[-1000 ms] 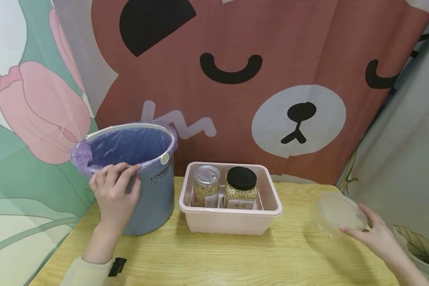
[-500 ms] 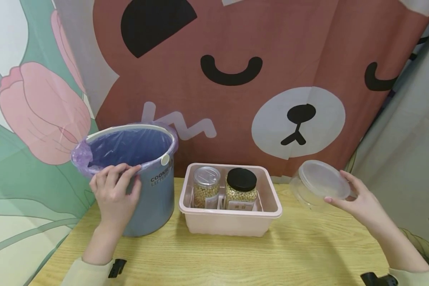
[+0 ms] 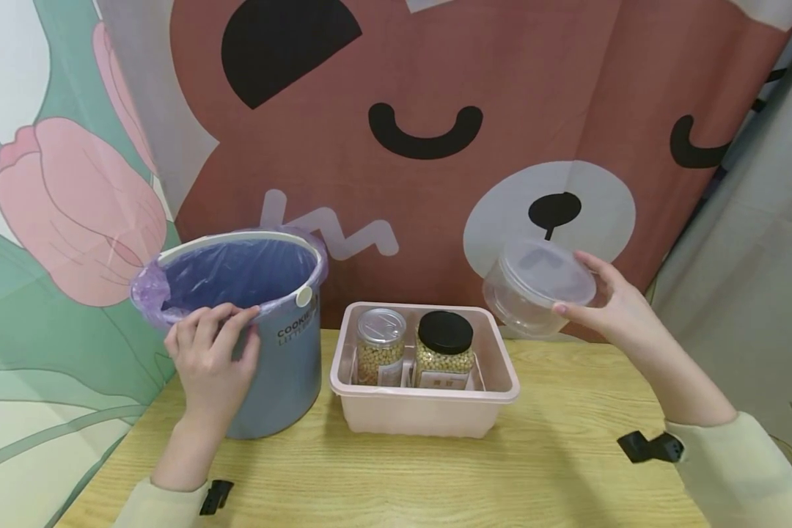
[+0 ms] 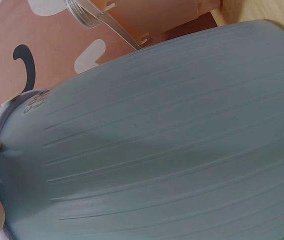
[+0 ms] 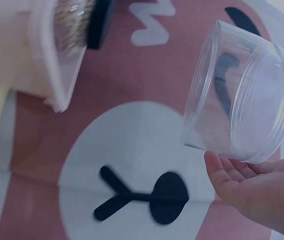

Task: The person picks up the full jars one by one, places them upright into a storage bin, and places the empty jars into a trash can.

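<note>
My right hand (image 3: 617,304) grips a clear round plastic jar (image 3: 524,304) by its frosted lid, raised above the table and tilted. In the right wrist view nothing shows inside the jar (image 5: 222,90). My left hand (image 3: 211,352) holds the near rim of a blue trash can (image 3: 284,381), fingers over the edge and thumb on the outside. A purple liner bag (image 3: 150,288) covers the can's rim, and the inside I see is bag only. Between the hands, a pink bin (image 3: 422,411) carries a silver-lidded jar (image 3: 380,352) and a black-lidded jar (image 3: 445,345), both with pale yellow kernels or beans.
The pink bin stands right of the trash can on a wood-grain table (image 3: 396,484). Close behind hangs a brown bear-print curtain (image 3: 422,205). A floral cloth (image 3: 72,220) borders the left side and a pale curtain (image 3: 752,257) the right.
My right hand has lifted the clear jar and carried it left and up, from the table's right side to near the pink bin's right corner. The left hand stays on the can's rim.
</note>
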Demonstrator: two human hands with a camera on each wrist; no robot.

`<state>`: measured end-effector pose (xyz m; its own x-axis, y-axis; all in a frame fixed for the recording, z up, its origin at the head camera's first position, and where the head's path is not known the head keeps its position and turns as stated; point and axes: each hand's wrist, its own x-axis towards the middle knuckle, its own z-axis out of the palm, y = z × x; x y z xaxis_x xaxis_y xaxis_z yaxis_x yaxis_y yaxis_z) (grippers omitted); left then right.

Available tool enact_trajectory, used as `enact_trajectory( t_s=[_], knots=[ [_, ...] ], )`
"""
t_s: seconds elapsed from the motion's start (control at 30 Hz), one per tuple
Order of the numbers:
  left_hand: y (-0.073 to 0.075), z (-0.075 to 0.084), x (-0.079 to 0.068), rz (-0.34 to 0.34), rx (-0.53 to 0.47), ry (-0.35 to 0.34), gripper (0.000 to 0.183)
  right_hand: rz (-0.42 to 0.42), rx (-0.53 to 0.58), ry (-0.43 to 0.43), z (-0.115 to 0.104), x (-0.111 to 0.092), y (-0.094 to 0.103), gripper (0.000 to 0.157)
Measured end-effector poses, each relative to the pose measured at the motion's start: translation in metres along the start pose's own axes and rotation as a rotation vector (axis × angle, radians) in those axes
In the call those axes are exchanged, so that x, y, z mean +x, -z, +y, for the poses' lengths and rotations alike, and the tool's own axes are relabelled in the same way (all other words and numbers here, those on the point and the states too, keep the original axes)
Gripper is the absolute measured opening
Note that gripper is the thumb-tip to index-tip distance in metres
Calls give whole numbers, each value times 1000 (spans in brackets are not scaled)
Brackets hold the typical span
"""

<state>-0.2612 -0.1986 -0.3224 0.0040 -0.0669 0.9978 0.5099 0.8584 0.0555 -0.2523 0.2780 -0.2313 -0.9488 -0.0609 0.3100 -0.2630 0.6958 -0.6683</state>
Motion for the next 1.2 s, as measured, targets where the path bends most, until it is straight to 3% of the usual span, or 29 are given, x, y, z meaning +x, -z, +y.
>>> enact_trajectory(
  t_s=[0.43, 0.83, 1.2],
  knots=[
    [1, 0, 0, -6, 4, -3, 15, -40, 185, 86, -80, 49, -27, 86],
    [2, 2, 0, -9, 6, -8, 16, -90, 356, 111, -127, 88, -71, 91],
    [2, 2, 1, -6, 0, -5, 16, -94, 328, 142, -174, 110, -126, 97]
  ],
)
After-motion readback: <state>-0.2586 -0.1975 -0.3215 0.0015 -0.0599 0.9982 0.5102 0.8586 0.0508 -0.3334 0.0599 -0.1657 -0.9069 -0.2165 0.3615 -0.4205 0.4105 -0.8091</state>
